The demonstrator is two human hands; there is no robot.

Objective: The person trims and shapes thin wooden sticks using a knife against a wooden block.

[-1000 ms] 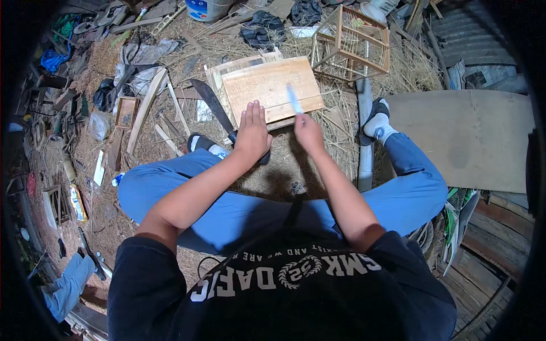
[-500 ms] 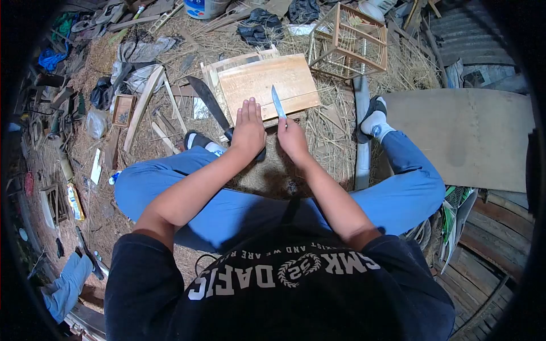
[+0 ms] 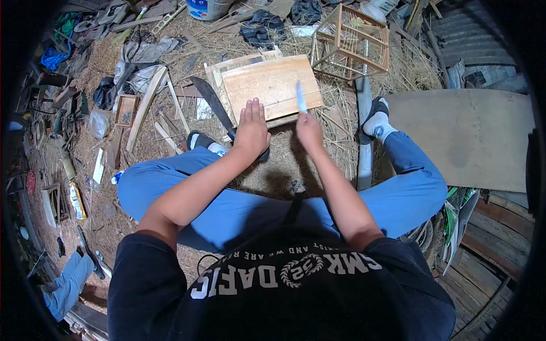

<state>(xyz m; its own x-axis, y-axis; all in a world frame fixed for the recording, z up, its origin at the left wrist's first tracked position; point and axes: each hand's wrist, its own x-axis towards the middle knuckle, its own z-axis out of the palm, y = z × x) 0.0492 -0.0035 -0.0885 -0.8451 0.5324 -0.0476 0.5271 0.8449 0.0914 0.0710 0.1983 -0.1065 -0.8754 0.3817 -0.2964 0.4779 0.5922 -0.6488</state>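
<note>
A pale wooden board (image 3: 267, 82) lies on straw, on top of other wood pieces. My left hand (image 3: 252, 131) rests flat on its lower left edge, fingers stretched out side by side. My right hand (image 3: 309, 132) is closed round the handle of a small knife (image 3: 301, 95), whose slightly blurred blade points away over the board's right part. Whether the blade touches the wood I cannot tell. A large dark machete (image 3: 211, 99) lies left of the board, its handle end partly hidden by my left hand.
An open wooden frame cage (image 3: 364, 48) stands at the upper right, beside a grey pipe (image 3: 364, 153). A large flat panel (image 3: 460, 139) lies at the right. Wood strips (image 3: 147, 108) and a small wooden tray (image 3: 126, 111) are on the left. Another person's leg (image 3: 71, 284) shows at the lower left.
From half a second ago, my right hand and the knife have moved right along the board. They were also at the right one second ago. My left hand stays on the board.
</note>
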